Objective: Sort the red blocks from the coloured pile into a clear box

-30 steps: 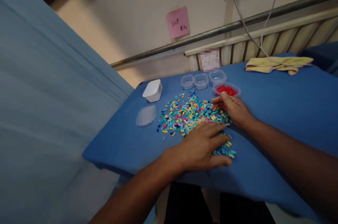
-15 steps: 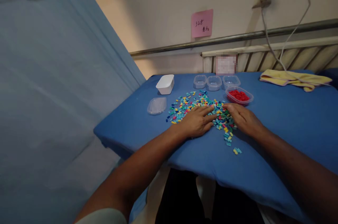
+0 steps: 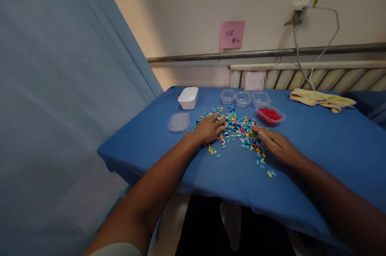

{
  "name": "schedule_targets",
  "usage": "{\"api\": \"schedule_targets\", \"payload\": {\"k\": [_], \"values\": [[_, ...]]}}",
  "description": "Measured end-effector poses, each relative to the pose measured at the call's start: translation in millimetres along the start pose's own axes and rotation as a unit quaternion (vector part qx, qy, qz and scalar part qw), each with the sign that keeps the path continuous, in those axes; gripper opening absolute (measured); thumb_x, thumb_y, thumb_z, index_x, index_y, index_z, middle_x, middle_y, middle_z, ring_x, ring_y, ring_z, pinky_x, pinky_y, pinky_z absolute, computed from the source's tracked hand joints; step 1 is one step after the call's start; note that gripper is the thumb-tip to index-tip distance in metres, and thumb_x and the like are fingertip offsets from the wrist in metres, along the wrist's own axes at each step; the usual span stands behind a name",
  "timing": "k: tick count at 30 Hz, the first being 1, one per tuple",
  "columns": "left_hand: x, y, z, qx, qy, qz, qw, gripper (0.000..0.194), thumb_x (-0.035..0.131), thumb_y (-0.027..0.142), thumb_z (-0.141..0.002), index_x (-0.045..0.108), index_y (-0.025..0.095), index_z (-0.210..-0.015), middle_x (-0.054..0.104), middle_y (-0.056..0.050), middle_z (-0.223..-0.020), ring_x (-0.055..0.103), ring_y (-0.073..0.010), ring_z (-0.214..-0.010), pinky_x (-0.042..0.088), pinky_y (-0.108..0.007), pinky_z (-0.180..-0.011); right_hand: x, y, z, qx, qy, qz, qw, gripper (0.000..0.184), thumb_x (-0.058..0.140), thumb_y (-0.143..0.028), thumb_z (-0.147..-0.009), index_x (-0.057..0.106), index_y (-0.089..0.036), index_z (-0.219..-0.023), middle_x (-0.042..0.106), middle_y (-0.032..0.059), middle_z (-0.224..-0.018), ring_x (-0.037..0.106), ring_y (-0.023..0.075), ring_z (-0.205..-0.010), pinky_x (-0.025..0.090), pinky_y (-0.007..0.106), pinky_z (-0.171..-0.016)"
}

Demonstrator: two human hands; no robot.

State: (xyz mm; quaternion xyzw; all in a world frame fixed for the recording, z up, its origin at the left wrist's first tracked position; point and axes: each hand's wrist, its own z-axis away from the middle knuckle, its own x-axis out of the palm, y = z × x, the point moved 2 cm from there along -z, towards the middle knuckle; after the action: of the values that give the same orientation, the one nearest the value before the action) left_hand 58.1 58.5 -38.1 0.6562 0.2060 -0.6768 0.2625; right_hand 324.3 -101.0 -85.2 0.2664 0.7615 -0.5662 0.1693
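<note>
A spread of small coloured building bricks (image 3: 233,121), mostly turquoise with yellow, green, blue and red ones, covers the middle of the blue-covered table. My left hand (image 3: 209,129) lies palm down on the left part of the spread, fingers apart and pointing right. On the right edge, my right hand (image 3: 276,143) rests on its side against the bricks with its fingers stretched out. Neither hand shows a brick gripped; what lies under the palms is hidden. Just beyond the right hand stands a clear tub (image 3: 282,118) of red bricks (image 3: 269,113).
Three clear plastic tubs (image 3: 243,100) stand in a row at the back. Left of the bricks are a white container (image 3: 188,98) and a clear lid (image 3: 179,122). A yellow cloth (image 3: 319,98) lies back right, under a hanging white cable (image 3: 297,47). A blue curtain (image 3: 60,87) hangs left.
My left hand has slid left across the bricks, leaving a thinner patch between the hands and some bricks nearer the front. The right hand has hardly moved. The view has shifted slightly.
</note>
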Motion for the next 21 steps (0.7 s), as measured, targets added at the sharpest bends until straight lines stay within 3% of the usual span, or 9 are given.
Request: {"api": "schedule_targets", "payload": {"k": [5,10,14,18,21], "values": [[-0.4,-6.7,33.4,-0.002,0.009,0.021,1.000,0.068,0.032,0.060,-0.117,0.041,0.025,-0.174,0.019,-0.019,-0.183,0.020,-0.0381,-0.170,0.022,-0.060,-0.135,-10.7,7.9,37.8,-0.002,-0.004,0.136,0.991,0.063,0.047,-0.064,-0.110,0.062,-0.030,-0.160,0.050,0.0104,-0.174,0.043,0.0362,-0.163,0.029,0.063,-0.137],[11.1,-8.8,57.4,-0.120,0.048,0.054,0.990,0.078,0.028,0.067,-0.115,0.029,0.022,-0.178,0.015,-0.020,-0.183,0.018,-0.0381,-0.170,0.020,-0.062,-0.135,5.7,17.6,57.3,0.011,-0.037,0.286,0.957,0.084,0.056,-0.074,-0.101,0.048,-0.027,-0.171,0.039,0.0165,-0.179,0.030,0.0447,-0.167,0.030,0.071,-0.133],[21.8,10.8,49.7,-0.167,0.054,0.058,0.983,0.081,0.032,0.071,-0.113,0.031,0.023,-0.178,0.015,-0.020,-0.183,0.018,-0.0417,-0.170,0.022,-0.067,-0.133,45.2,-3.4,28.8,-0.019,-0.044,0.313,0.948,0.086,0.048,-0.072,-0.107,0.044,-0.016,-0.173,0.034,0.0226,-0.180,0.023,0.0434,-0.170,0.028,0.066,-0.135],[22.4,36.8,20.2,-0.174,0.115,0.043,0.977,0.072,0.033,0.064,-0.115,0.043,0.021,-0.173,0.024,-0.018,-0.181,0.024,-0.0367,-0.169,0.022,-0.065,-0.134,86.9,-29.1,-26.5,-0.022,-0.047,0.309,0.950,0.079,0.047,-0.063,-0.110,0.046,-0.012,-0.170,0.033,0.0232,-0.181,0.024,0.0442,-0.170,0.029,0.067,-0.134],[15.1,44.5,-0.6,-0.166,0.127,0.107,0.972,0.067,0.027,0.055,-0.118,0.046,0.019,-0.171,0.030,-0.016,-0.180,0.025,-0.0311,-0.169,0.019,-0.059,-0.137,93.7,-39.6,-55.2,-0.054,-0.066,0.282,0.955,0.070,0.043,-0.048,-0.112,0.046,-0.005,-0.167,0.037,0.0270,-0.178,0.029,0.0401,-0.169,0.030,0.063,-0.135]]}}
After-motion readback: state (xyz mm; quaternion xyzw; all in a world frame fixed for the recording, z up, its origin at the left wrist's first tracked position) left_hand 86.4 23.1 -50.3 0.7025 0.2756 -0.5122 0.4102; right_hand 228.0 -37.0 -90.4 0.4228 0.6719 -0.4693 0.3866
